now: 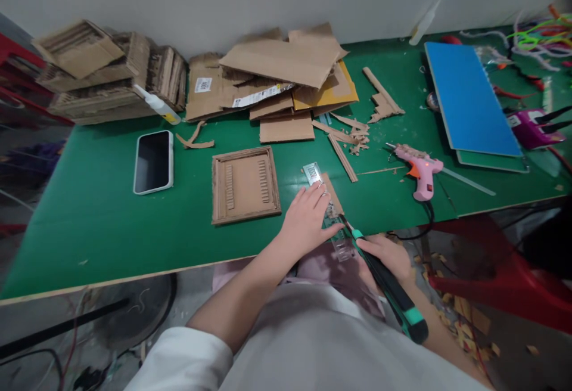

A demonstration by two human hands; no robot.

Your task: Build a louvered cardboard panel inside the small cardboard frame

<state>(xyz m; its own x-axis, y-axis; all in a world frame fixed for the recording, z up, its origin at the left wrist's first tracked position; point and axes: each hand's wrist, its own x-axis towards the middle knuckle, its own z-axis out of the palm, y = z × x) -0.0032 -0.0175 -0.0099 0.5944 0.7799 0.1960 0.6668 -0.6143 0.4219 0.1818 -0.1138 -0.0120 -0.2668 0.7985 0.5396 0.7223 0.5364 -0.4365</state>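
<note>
On the table (pixel 111 230), cardboard tray (pixel 245 183) between phone (pixel 154 162) at left and ruler (pixel 311 172) at right

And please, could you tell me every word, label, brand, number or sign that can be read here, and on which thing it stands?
No text can be quoted with certainty.
White label on the cardboard pile: dark characters, too blurred to read.
White strip in the same pile: print too small.
Yellow label on the left bottle: too small.
Ruler under the left hand: markings too small.
</note>
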